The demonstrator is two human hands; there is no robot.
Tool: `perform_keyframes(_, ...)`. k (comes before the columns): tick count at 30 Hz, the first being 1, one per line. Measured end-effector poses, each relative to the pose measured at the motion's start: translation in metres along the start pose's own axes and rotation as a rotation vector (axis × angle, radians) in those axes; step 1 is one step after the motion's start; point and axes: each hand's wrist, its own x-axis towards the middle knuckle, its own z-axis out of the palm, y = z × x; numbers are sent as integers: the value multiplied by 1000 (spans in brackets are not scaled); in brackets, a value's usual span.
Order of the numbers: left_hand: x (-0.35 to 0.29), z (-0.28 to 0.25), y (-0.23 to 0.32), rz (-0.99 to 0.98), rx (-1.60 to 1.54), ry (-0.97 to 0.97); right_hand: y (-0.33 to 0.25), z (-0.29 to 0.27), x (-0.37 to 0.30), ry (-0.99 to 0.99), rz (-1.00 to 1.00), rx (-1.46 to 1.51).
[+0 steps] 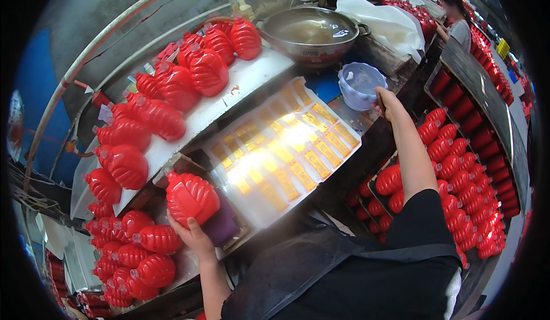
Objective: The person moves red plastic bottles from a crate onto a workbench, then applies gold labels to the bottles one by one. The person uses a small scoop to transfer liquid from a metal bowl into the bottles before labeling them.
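My left hand [196, 237] grips a glossy red ribbed bottle [193, 200] with a short clear neck, above the corner of a wooden tray. Beneath that bottle, a purple pad [224, 226] shows in the tray. My right arm reaches forward and right; my right hand [389, 103] has its fingers closed on the rim of a pale blue plastic bowl [356, 98]. Between my hands lies a white sheet [252, 216] bearing rows of gold rectangular labels [316, 164], with strong glare across its middle.
More red bottles [163, 117] crowd a white shelf [266, 62] and pile up at lower left. A wide metal basin [309, 34] of liquid stands behind the bowl, beside crumpled white sheeting [378, 19]. Racks of red bottles [458, 165] fill the right. Another person [460, 31] stands far right.
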Motion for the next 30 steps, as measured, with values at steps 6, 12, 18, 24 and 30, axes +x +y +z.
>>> perform_keyframes(6, 1, 1, 3, 11, 10, 15, -6, -2, 5, -38, -63, -88)
perform_keyframes(12, -1, -2, 4, 11, 95, 50, -5, -2, 5, 57, -229, -154)
perform_keyframes(18, 1, 0, 5, 18, 42, 38, 2, -6, 16, 42, -277, -97)
perform_keyframes(24, -1, -3, 6, 26, 90, 67, 11, -13, 40, 48, -302, -155)
perform_keyframes(30, 8, -5, 11, -33, 63, 46, 17, -23, 43, 67, -108, -8)
